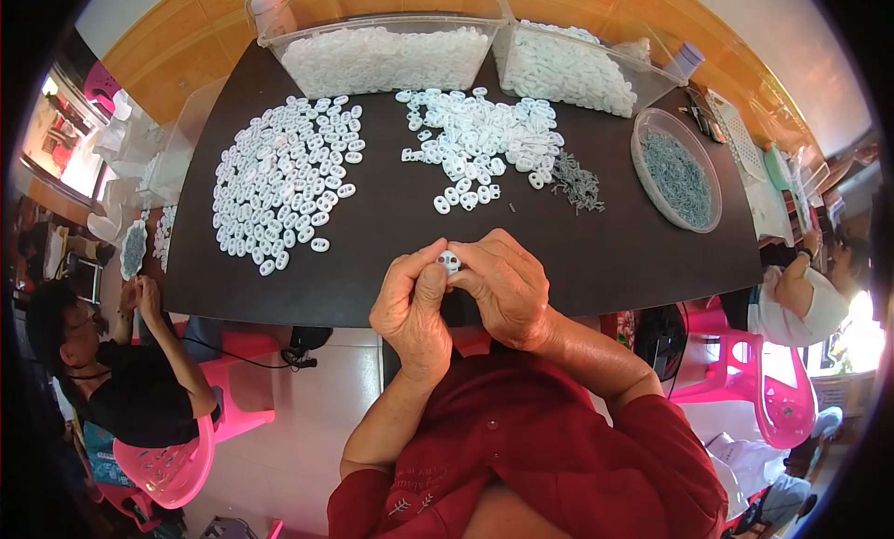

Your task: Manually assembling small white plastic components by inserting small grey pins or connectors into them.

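Note:
Over the near edge of the dark table, my left hand (414,306) and my right hand (503,283) meet, pinching one small white plastic piece with two dark holes (449,262) between their fingertips. Part of the piece is hidden by the thumbs and fingers. Straight ahead lies a heap of similar white oval pieces (489,134), some loose along its near side. Touching the heap's right side is a small pile of grey pins, perhaps screws (579,183). To the left, many two-holed white pieces (284,171) lie spread in one broad patch.
Two clear bins of white pieces (386,59) (568,68) stand along the far edge. A round clear tub (715,224) of grey pins sits at the right. People work at left (121,353) and right (801,297), beside pink chairs (168,464).

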`<state>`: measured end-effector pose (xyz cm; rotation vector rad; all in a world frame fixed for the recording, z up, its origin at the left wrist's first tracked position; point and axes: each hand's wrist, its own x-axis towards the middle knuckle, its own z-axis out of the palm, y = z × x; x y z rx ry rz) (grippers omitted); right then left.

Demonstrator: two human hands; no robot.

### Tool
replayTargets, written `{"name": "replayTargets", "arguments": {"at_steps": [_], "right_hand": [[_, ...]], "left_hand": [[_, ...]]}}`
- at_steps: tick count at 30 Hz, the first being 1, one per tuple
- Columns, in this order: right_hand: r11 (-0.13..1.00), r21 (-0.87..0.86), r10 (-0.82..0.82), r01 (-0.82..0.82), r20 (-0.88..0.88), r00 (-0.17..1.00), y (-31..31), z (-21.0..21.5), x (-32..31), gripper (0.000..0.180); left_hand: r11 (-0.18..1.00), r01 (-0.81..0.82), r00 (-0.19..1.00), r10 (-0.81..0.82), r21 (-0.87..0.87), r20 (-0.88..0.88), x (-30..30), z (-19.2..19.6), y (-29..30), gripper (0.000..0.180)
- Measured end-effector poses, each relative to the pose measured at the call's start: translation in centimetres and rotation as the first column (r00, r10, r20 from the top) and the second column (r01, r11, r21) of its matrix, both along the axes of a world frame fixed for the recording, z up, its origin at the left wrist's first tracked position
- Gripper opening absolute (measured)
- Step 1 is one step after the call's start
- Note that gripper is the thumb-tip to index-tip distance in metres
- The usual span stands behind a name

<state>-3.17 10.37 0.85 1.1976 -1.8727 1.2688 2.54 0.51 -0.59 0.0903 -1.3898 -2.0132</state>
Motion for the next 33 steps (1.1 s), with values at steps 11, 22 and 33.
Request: {"name": "replayTargets", "arguments": {"at_steps": [11, 22, 33], "right_hand": [[1.0, -0.004, 0.032, -0.031, 0.197, 0.98, 0.2, 0.5, 0.1, 0.031], [1.0, -0.008, 0.005, -0.004, 0.127, 0.992, -0.4, -0.1, 0.2, 0.029], [1.0, -0.019, -0.012, 0.014, 0.086, 0.996, -0.4, -0.5, 0.5, 0.024]], "left_hand": [[0.985, 0.167, 0.984, -0.169, 0.049, 0.047, 0.2, 1.0, -0.9, 0.023], [0.974, -0.081, 0.997, 0.078, -0.213, -0.021, -0.2, -0.4, -0.1, 0.02], [0.992, -0.036, 0.999, 0.037, -0.124, 0.01, 0.5, -0.2, 0.4, 0.026]]}}
